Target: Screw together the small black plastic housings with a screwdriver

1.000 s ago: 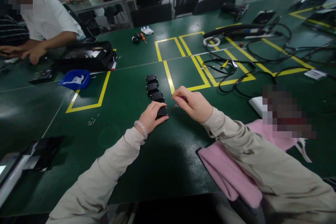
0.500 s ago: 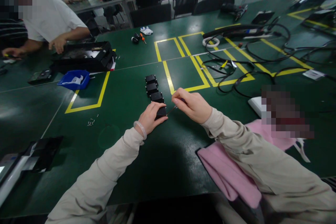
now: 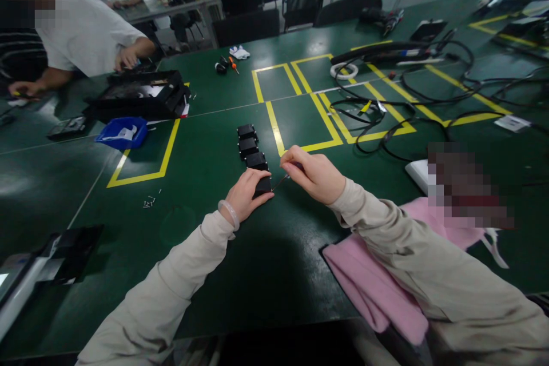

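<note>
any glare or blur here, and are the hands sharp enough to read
Head view: pale glare on the green table at far left; head view: the upper right corner looks smeared and stretched; head view: the left hand on a black block and the right hand read fairly clearly, but the tip of the thin tool is too fine to make out well.

Left hand [image 3: 244,195] palm down, thumb [image 3: 262,199], fingers [image 3: 258,173] parted; right hand [image 3: 316,176] pinching; both forearms [image 3: 171,274] angled inward.
</note>
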Tool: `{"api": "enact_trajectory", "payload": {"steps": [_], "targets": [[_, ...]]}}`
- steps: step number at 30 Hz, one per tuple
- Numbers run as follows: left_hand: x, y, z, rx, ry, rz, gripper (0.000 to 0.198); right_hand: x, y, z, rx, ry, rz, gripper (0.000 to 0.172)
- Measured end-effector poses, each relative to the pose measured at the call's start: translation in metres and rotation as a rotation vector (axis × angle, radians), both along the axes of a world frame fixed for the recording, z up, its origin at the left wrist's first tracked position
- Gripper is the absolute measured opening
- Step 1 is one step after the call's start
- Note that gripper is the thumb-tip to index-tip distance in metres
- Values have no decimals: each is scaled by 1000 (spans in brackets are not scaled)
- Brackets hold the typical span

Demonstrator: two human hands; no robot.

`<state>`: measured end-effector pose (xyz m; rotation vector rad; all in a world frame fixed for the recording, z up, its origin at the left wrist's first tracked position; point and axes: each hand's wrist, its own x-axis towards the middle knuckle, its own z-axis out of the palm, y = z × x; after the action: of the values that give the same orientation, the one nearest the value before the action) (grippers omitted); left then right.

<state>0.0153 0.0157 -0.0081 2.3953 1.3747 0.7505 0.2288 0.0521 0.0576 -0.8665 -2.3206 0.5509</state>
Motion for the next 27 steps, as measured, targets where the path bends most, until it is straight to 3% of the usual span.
{"api": "enact_trajectory", "payload": {"steps": [27], "targets": [[1, 0, 2, -10, -5, 2, 39, 2, 2, 1, 12, -10, 7, 24]]}}
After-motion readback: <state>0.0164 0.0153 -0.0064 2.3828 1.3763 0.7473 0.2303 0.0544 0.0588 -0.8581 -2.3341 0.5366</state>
